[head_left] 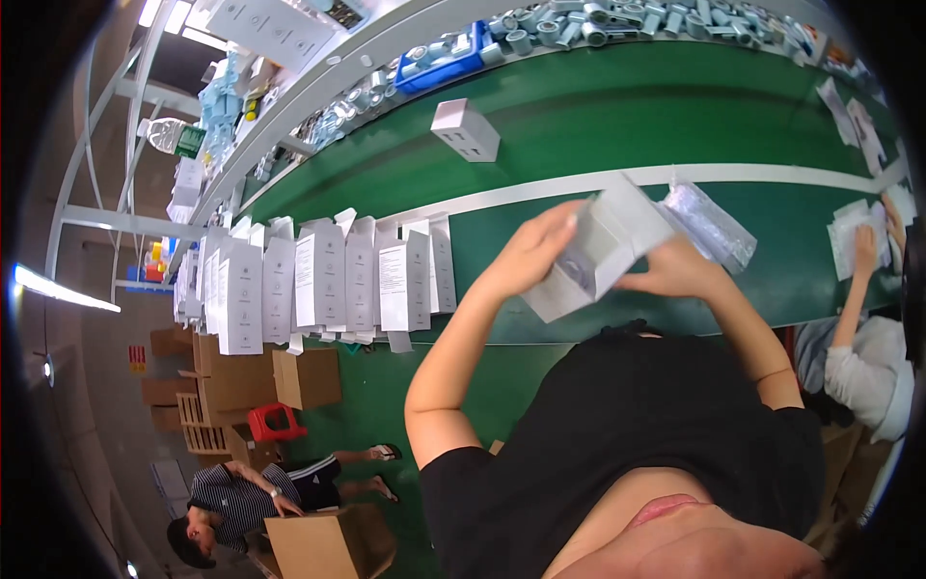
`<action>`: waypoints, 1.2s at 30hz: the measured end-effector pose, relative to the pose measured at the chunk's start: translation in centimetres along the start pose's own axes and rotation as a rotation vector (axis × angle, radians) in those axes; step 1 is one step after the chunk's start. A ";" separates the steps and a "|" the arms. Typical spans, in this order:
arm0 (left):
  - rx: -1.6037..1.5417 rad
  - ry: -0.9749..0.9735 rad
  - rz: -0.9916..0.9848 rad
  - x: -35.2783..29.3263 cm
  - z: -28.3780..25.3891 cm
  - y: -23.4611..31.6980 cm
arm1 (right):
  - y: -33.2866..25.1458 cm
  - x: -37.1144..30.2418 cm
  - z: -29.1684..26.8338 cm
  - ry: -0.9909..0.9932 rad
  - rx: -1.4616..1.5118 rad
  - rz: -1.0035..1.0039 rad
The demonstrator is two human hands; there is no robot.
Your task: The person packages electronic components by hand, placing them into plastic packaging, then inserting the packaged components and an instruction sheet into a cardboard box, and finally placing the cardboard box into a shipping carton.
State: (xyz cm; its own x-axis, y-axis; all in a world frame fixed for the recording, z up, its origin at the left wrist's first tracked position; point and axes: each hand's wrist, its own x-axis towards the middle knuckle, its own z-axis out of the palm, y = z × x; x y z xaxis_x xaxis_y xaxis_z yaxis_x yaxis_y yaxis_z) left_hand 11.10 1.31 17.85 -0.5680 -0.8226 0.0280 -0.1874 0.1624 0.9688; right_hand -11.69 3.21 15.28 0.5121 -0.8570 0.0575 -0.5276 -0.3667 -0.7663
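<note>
Above the near strip of the green table (772,280), an open white carton (617,222) is held between both hands, its long axis slanted from lower left to upper right and its mouth turned up toward the view. Its left side is gripped by the left hand (535,253), with the fingers curled in against the wall; its right side is gripped by the fingers of the right hand (680,270), closed to about the carton's width. Whether anything is contained in its shadowed interior cannot be told.

Just beyond the right hand, a clear bubble-wrap pouch (719,227) is laid on the table, its long axis slanted down to the right; the left hand is farther from it.

No legible printing is seen on the held carton. Small dark lines and round icons are borne by the row of white cartons (323,275) on the left, and dark marks by the single white box (466,132) on the far strip; all are too small to be read. A green label is worn by the plastic bottle (174,137).
</note>
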 end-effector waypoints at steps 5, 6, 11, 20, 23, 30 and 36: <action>0.343 0.106 -0.164 2.3 0.8 0.1 | 0.6 -2.3 0.6 0.533 0.061 -0.376; 0.603 0.062 -0.105 2.8 1.2 0.6 | -0.4 -1.9 1.1 0.561 -0.031 -0.522; 1.464 -0.159 0.107 4.8 3.9 4.4 | 2.3 -0.5 6.1 0.423 0.289 -0.333; 2.013 -0.590 -0.023 3.8 9.6 4.6 | -0.8 0.2 9.9 0.243 1.436 0.493; 1.904 -0.574 -0.052 4.3 9.1 3.9 | -0.5 0.7 9.9 0.168 1.183 0.422; 1.103 -0.006 -0.131 4.1 2.6 1.7 | 9.3 -2.8 6.8 0.649 0.951 0.312; 0.333 0.392 -0.033 3.2 2.1 -11.1 | 18.2 -5.7 4.8 0.714 -0.515 0.233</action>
State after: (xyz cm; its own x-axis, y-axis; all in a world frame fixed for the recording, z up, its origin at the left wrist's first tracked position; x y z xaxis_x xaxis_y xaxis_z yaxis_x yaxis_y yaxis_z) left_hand 9.72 -1.99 6.67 -0.2263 -0.9622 0.1513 -0.4817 0.2456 0.8412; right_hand -20.90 3.13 -2.09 -0.0971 -0.8872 0.4511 -0.8905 -0.1250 -0.4374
